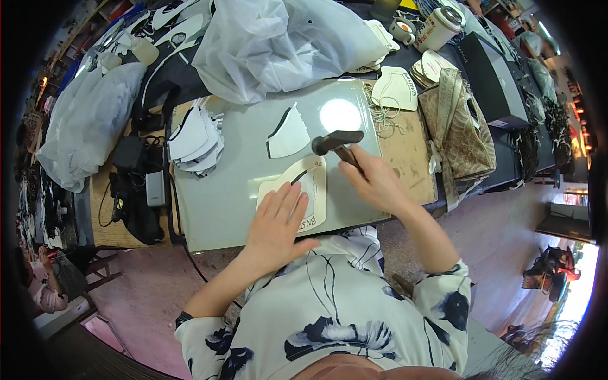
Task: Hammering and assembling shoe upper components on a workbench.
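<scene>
A hammer (341,139) with a dark head is in my right hand (379,182), its fingers wrapped round the handle. The head hangs over the smooth grey board (212,212). My left hand (273,223) lies flat, fingers stretched out, on a cream pattern card (320,190) near the board's front edge. A white piece with a short black edge strip (299,178) shows on the card beside my fingertips; the rest is partly covered. Just beyond lies a single white curved piece (290,136) with a black edge and a notched side. A fanned stack of similar pieces (195,142) sits at the board's left.
Translucent plastic bags (285,47) bulge at the back and left. Cream cards (396,88), string (386,120), a patterned bag (459,126) and a dark box (493,79) stand on the right. A cup (402,30) is behind. A black cable (174,202) runs along the left.
</scene>
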Tool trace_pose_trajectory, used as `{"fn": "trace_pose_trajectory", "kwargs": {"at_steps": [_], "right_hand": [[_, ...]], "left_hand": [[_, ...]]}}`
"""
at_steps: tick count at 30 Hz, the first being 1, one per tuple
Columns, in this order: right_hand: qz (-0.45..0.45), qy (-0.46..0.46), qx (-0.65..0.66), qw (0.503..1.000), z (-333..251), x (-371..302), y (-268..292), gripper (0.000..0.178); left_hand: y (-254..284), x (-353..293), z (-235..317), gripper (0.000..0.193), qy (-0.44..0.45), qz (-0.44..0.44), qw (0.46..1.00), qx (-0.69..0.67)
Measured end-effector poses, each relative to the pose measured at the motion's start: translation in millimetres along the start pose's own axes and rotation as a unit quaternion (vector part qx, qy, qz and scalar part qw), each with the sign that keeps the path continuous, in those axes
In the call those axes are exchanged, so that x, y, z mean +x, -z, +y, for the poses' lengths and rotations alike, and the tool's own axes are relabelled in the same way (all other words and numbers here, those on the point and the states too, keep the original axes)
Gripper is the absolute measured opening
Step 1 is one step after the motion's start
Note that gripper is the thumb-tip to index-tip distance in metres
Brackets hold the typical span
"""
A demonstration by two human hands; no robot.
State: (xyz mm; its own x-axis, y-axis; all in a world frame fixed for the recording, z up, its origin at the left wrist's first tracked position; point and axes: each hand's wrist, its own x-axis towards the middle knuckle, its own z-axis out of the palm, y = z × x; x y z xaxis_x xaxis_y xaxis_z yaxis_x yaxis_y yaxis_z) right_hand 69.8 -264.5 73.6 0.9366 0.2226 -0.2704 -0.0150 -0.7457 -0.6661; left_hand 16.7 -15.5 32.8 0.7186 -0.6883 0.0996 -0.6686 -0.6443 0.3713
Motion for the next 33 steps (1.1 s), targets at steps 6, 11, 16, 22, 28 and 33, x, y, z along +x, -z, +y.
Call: {"fn": "trace_pose_trajectory", "kwargs": {"at_steps": [6,11,16,22,28,33], "right_hand": [[0.013,0.073,-0.15,0.986,-14.5,-15.2,0.7,0.033],[-0.022,0.102,-0.263,0.959,-16.5,-9.2,-5.7,0.033],[-0.015,0.118,-0.272,0.955,-12.5,-7.3,-4.3,0.033],[-0.006,0.106,-0.281,0.954,-11.2,-9.6,-7.8,0.034],[0.007,0.118,-0.252,0.96,-7.0,-9.5,-9.7,0.032],[0.001,0.11,-0.258,0.96,-7.9,-9.3,-9.4,0.031]], "left_hand": [[-1.0,27.6,-11.6,0.041,0.109,0.212,0.962,-0.133],[-11.5,40.8,-11.3,0.028,0.115,0.208,0.971,-0.042],[-8.7,50.1,-12.5,0.019,0.19,0.193,0.954,-0.129],[-6.1,57.1,-10.9,0.015,0.212,0.159,0.957,-0.116],[-10.3,55.9,-6.4,0.015,0.185,0.189,0.958,-0.108],[-10.9,48.3,-9.9,0.016,0.161,0.201,0.955,-0.144]]}}
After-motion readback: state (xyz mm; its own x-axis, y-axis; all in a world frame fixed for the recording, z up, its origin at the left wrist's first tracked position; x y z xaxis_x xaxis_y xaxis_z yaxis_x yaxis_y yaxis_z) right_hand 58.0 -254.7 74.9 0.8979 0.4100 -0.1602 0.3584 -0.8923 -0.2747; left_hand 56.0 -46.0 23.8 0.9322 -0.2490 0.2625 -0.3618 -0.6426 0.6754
